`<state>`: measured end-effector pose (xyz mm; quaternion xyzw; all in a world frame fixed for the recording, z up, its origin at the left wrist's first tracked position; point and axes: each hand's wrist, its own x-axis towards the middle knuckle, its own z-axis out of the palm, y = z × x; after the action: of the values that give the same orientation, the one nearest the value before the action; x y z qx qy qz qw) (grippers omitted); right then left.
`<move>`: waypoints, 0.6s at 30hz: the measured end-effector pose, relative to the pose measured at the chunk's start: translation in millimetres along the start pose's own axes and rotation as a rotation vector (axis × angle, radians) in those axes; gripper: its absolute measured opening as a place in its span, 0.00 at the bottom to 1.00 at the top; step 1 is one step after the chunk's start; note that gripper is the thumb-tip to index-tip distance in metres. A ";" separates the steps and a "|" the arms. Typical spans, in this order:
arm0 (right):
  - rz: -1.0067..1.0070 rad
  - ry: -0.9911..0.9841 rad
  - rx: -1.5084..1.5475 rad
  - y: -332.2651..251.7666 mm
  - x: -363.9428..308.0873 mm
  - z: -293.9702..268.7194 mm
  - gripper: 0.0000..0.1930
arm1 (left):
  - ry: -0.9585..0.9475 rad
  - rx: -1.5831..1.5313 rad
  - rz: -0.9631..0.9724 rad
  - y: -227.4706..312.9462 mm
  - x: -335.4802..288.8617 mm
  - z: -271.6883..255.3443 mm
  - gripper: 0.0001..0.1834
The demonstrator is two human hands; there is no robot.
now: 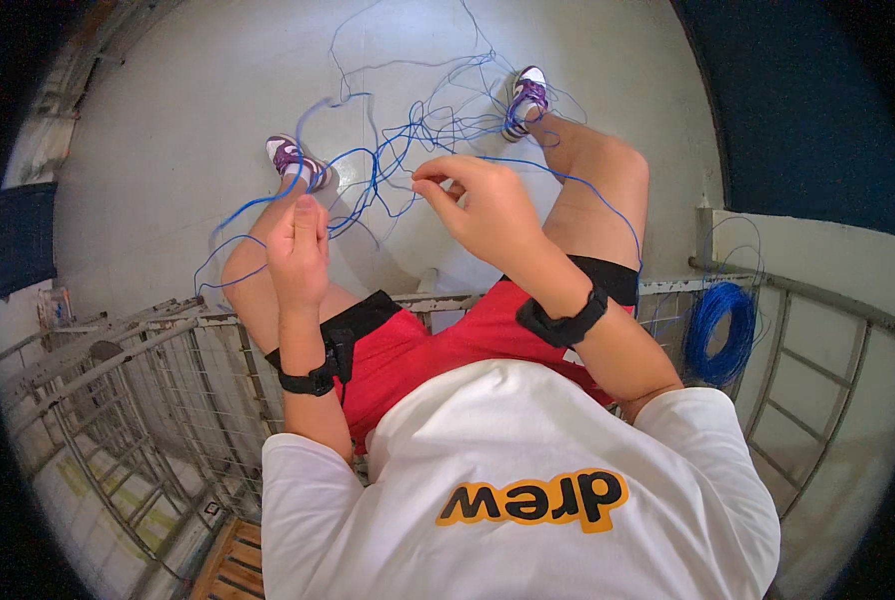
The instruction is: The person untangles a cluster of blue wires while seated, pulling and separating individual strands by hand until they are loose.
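A long, thin blue cable runs in loose loops in front of me, its strands tangled over the pale floor between my feet. My left hand is closed with the thumb uppermost, and loops of the cable come out on both sides of it. To its right and a little higher, my right hand makes a pinch, thumb and forefinger close together at a strand. The exact grip of the left fingers is hidden behind the hand. One strand passes over my right thigh.
A round coil of blue cable hangs at a metal rail on the right. Wire-mesh metal frames stand at left, with wooden slats below. My purple and white shoes stand among the loops.
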<state>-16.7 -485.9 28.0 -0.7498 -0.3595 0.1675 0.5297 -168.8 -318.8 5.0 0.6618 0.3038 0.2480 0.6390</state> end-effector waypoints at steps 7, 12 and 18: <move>-0.085 -0.093 -0.245 47.5 26.1 36.1 0.11 | -0.087 -0.036 -0.045 8.6 -9.8 6.3 0.24; 0.090 -0.115 -0.042 52.5 27.8 53.0 0.11 | -0.068 0.045 -0.074 8.6 -12.6 5.7 0.25; -0.050 -0.164 -0.233 63.1 5.6 29.2 0.11 | 0.184 -0.302 -0.016 28.0 7.6 -21.3 0.23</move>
<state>-8.5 -473.7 -40.1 -0.7808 -0.4370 0.1721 0.4121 -176.4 -298.4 33.8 0.5305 0.3253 0.3453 0.7026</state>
